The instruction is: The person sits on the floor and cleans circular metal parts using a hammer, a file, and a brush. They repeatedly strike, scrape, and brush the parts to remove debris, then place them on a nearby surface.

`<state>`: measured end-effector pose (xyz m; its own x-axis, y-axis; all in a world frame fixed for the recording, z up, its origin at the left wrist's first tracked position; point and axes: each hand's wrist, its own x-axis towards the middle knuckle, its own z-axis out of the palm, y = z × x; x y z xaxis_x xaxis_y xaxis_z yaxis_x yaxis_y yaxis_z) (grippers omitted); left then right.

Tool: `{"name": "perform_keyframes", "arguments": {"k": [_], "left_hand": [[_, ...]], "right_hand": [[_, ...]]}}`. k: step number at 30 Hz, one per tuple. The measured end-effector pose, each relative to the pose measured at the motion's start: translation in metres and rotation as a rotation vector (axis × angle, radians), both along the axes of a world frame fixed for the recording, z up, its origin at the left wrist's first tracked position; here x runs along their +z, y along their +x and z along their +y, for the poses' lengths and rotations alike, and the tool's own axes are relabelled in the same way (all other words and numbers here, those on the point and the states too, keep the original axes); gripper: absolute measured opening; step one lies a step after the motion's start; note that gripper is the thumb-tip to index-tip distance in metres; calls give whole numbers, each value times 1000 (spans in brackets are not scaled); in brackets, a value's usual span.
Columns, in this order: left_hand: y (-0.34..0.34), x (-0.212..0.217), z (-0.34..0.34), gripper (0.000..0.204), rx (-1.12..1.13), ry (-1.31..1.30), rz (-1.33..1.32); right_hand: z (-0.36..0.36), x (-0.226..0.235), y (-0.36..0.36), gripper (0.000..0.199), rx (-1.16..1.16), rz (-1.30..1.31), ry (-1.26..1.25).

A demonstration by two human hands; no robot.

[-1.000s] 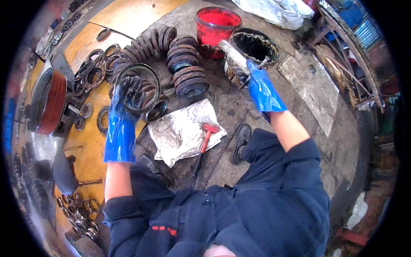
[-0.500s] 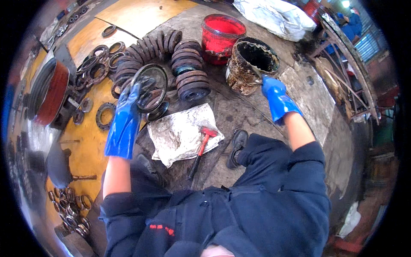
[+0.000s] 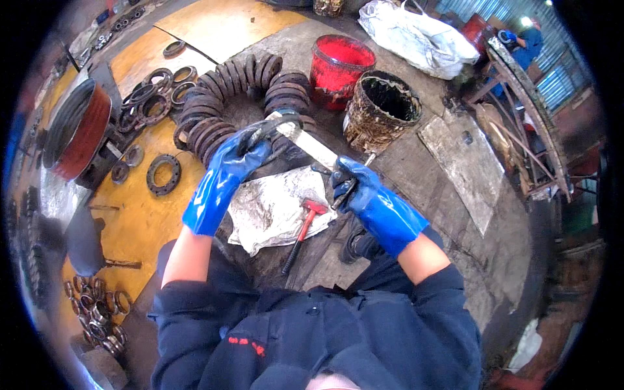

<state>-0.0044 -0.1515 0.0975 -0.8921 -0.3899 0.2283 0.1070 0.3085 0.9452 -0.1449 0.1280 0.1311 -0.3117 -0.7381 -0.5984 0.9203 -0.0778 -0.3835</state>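
My left hand [image 3: 244, 151], in a blue rubber glove, is closed round a dark metal ring [image 3: 291, 120], tilted and seen nearly edge-on. In my right hand [image 3: 357, 188], gloved alike, is a flat pale blade-like tool [image 3: 311, 144]; its exact kind cannot be made out. The tool reaches across to the ring and overlaps it. Below both hands a grimy white cloth or sack [image 3: 276, 208] lies on the floor, with a red-headed hammer [image 3: 305, 227] on it. Behind the hands, dark metal rings [image 3: 208, 107] stand packed in a curved row.
A grease-caked bucket [image 3: 370, 120] and a red bucket [image 3: 331, 78] stand beyond my right hand. Loose rings [image 3: 162, 175] lie on yellow boards to the left, near a rust-red drum [image 3: 84, 133]. At the far right are a metal frame [image 3: 533, 110] and another person [image 3: 530, 45].
My right hand has moved left from the grease-caked bucket, bringing the pale tool to the ring. My left hand has shifted right and tilted the ring from face-on to nearly edge-on.
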Motion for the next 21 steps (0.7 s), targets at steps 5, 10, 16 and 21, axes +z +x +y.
{"name": "perform_keyframes", "arguments": {"k": [5,10,16,21], "left_hand": [[5,8,-4,15,37,-361,-47],[10,5,-28,9,-160,-90,-141],[1,16,-13,18,17,20,-353],[27,9,-31,29,188,55,-174]], "right_hand": [[-26,11,-19,12,-152,5,21],[-78,44,-106,20,-319,83,-10],[-122,98,-276,26,-416,819,85],[-159,126,-249,28,-474,935,-28]]}}
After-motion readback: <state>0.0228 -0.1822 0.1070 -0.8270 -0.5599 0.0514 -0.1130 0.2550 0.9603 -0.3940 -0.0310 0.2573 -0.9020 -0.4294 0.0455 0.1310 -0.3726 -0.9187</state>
